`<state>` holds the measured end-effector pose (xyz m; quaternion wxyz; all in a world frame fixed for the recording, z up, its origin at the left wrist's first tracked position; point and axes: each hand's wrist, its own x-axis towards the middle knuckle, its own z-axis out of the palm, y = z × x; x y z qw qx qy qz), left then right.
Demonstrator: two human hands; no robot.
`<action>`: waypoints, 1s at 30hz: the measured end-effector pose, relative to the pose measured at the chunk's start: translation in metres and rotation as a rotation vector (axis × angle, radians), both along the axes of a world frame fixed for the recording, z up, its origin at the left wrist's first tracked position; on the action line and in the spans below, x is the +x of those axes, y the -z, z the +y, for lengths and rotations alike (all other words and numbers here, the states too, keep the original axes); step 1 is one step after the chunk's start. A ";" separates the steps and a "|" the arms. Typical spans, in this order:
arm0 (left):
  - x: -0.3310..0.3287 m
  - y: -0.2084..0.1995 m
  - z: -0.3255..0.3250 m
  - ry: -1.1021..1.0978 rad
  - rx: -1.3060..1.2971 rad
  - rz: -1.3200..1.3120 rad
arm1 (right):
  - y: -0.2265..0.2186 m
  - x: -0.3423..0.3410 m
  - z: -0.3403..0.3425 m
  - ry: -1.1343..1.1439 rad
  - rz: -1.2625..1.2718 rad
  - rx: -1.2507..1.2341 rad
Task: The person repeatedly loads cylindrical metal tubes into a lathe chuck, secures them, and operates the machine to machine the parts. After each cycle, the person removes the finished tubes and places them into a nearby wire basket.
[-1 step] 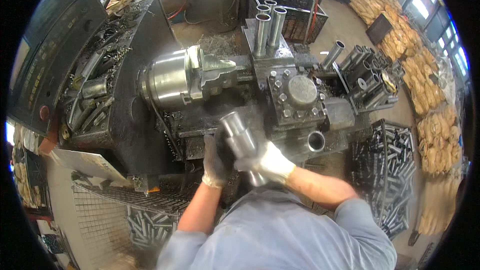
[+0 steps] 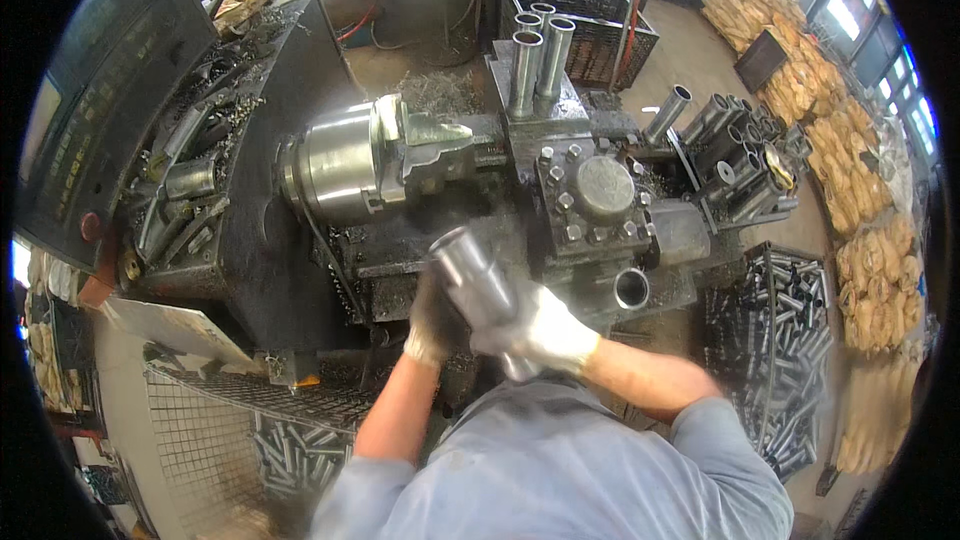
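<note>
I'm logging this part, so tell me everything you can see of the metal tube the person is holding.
The metal tube is a grey, dull-shiny steel-looking cylinder, hollow, its open end pointing up and left toward the lathe chuck. It lies tilted, in front of the machine bed. The gloved right hand wraps its lower part; the gloved left hand touches it from the left. Its lower end is hidden.
</note>
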<state>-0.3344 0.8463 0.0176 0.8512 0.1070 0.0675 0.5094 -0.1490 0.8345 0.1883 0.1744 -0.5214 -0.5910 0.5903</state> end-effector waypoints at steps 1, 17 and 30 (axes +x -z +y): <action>0.000 0.014 0.021 -0.032 0.158 0.633 | -0.024 0.010 0.002 -0.076 -0.009 0.035; -0.018 -0.013 -0.020 -0.676 0.179 1.731 | -0.018 0.047 0.314 -0.826 -0.960 0.891; -0.169 0.160 -0.202 -0.996 -1.092 1.220 | 0.005 0.008 0.320 -0.918 -0.530 0.625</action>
